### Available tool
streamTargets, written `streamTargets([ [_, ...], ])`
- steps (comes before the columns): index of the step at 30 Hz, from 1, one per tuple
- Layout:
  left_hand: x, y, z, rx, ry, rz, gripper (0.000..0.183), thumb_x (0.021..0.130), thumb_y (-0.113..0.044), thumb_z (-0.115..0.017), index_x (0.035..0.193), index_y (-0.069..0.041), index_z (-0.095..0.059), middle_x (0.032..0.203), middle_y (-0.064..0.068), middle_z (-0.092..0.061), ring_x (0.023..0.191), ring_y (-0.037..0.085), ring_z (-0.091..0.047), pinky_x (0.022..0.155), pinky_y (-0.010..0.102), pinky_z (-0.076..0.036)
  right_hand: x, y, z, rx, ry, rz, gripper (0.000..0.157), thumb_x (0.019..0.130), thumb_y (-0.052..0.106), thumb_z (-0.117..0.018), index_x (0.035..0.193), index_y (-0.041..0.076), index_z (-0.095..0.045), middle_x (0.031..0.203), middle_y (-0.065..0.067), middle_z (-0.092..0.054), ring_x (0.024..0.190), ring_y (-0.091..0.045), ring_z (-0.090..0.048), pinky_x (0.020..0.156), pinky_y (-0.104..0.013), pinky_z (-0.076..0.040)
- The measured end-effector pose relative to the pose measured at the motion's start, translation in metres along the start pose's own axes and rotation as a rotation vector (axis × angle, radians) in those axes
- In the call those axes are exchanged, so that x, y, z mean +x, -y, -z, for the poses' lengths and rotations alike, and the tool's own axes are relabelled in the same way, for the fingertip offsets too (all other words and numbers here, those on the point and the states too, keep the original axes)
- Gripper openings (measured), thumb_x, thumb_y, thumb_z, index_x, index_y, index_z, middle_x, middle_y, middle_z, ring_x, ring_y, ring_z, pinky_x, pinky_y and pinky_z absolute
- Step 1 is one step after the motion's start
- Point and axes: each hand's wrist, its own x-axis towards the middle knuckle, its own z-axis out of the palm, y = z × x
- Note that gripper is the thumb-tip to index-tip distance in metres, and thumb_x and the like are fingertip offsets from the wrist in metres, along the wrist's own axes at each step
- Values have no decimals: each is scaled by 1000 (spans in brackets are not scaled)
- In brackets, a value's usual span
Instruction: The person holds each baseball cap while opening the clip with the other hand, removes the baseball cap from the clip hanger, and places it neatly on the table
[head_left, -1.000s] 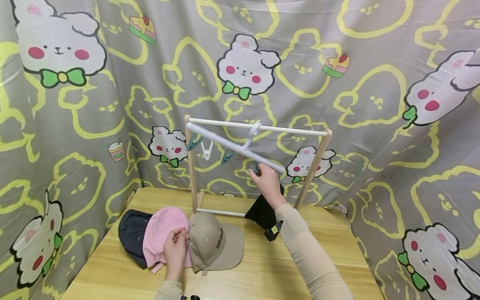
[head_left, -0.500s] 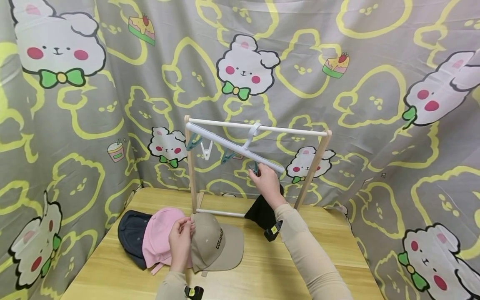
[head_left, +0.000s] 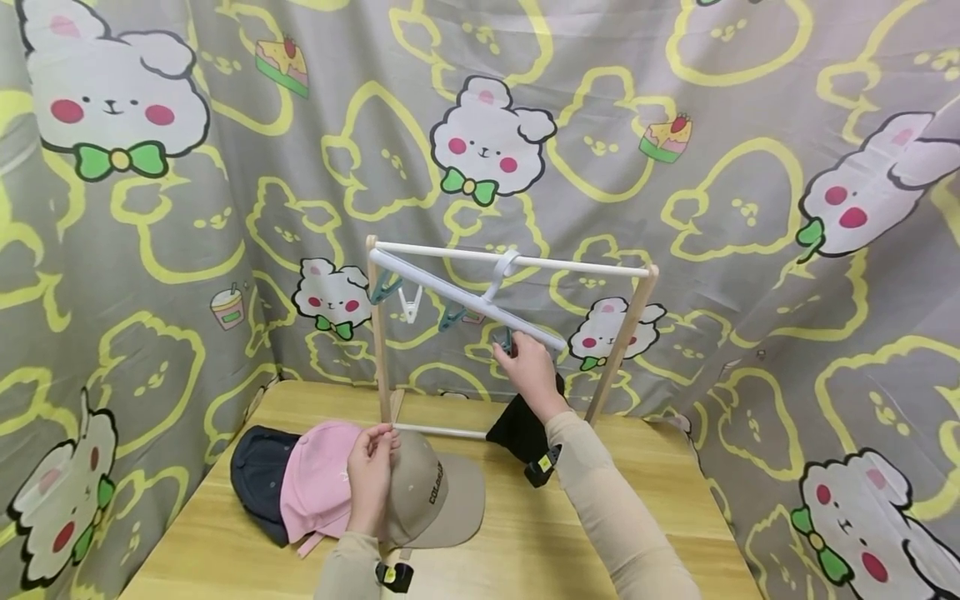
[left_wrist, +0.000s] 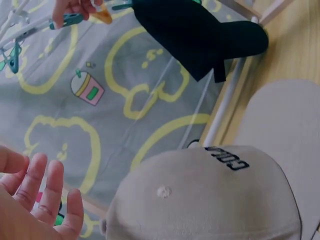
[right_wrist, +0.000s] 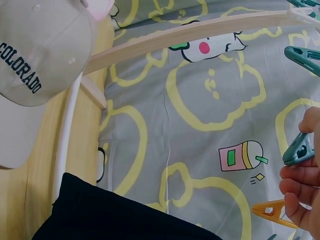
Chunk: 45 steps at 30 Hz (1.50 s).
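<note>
My right hand (head_left: 534, 371) grips a teal clip (right_wrist: 298, 150) under the tilted lower end of a white hanger (head_left: 465, 298). A black cap (left_wrist: 175, 37) hangs below that hand, close to a teal clip at its upper end. An orange clip (right_wrist: 272, 212) shows beside the fingers in the right wrist view. My left hand (head_left: 371, 475) hovers near the beige COLORADO cap (head_left: 420, 492) and pink cap (head_left: 318, 475). Its fingers are loosely bent and hold nothing. A dark navy cap (head_left: 257, 479) lies left of the pink one.
The hanger hooks over the top bar (head_left: 577, 265) of a small wooden rack (head_left: 622, 350) on the wooden table (head_left: 600, 533). A white clip (head_left: 409, 302) and teal clips hang along its raised end. Patterned curtains (head_left: 480, 50) surround the table.
My left hand has moved right and slightly forward, from over the pink cap to the edge of the beige cap. The right hand stays at its clip. The head view has shifted a little.
</note>
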Motion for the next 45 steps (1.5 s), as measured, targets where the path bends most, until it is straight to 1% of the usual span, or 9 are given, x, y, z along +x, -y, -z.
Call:
streamTargets([
  [4,3,-4,-9,-5,24,-24,23,97,-7,-56,115,7,-59,106,23,-67,78,3,-65,71,19,-54,1,0,0,-8,-5,12,36,94,36,-62,72,12,-45,64,-3,-44,52,-16,-39,51,-28,-32],
  [9,8,-13,-22,68,65,-66,23,94,-7,-60,115,3,-62,111,21,-68,85,4,-61,77,14,-48,1,0,-1,3,-2,4,36,94,35,-62,72,12,-45,64,-3,-44,52,-16,-39,51,-28,-32],
  [14,13,-23,-35,129,131,-82,25,95,-10,-60,119,-1,-62,116,18,-66,94,11,-57,84,18,-45,1,-1,-1,14,-5,3,37,94,36,-62,72,12,-45,63,-3,-44,52,-16,-39,51,-28,-32],
  [18,17,-27,-46,112,150,-109,24,93,-5,-60,116,0,-62,115,19,-66,92,9,-57,83,17,-46,1,-2,-3,17,-11,3,38,95,36,-62,71,12,-44,62,-3,-42,50,-16,-37,50,-27,-30],
  [22,19,-27,-55,80,169,-138,23,92,-2,-60,114,4,-62,113,23,-65,91,8,-57,82,16,-45,1,-3,-5,2,-13,-1,39,95,36,-62,71,12,-43,61,-2,-42,50,-15,-37,49,-26,-29],
  [25,21,-26,-61,80,177,-153,23,92,-2,-60,114,4,-62,113,23,-66,94,10,-58,84,16,-44,1,-3,-5,-1,-14,-6,37,95,36,-62,71,12,-45,61,-2,-43,49,-14,-38,48,-26,-29],
  [37,28,-22,-81,115,222,-183,22,90,-1,-61,112,4,-64,110,21,-68,94,15,-61,81,17,-46,-2,-6,-5,16,-20,1,26,93,30,-65,79,11,-55,67,-2,-55,51,-12,-45,48,-26,-36],
  [40,30,-18,-85,114,237,-174,22,91,-1,-61,112,3,-64,110,22,-68,94,18,-62,79,15,-46,-3,-6,-3,22,-21,9,22,93,28,-66,83,9,-58,70,-3,-59,53,-12,-47,50,-27,-39],
  [45,31,-17,-91,132,256,-164,22,91,-2,-61,112,2,-64,109,19,-68,92,20,-63,80,18,-49,-5,-7,-1,41,-12,1,18,92,25,-66,90,7,-63,76,-5,-64,57,-13,-50,53,-27,-43],
])
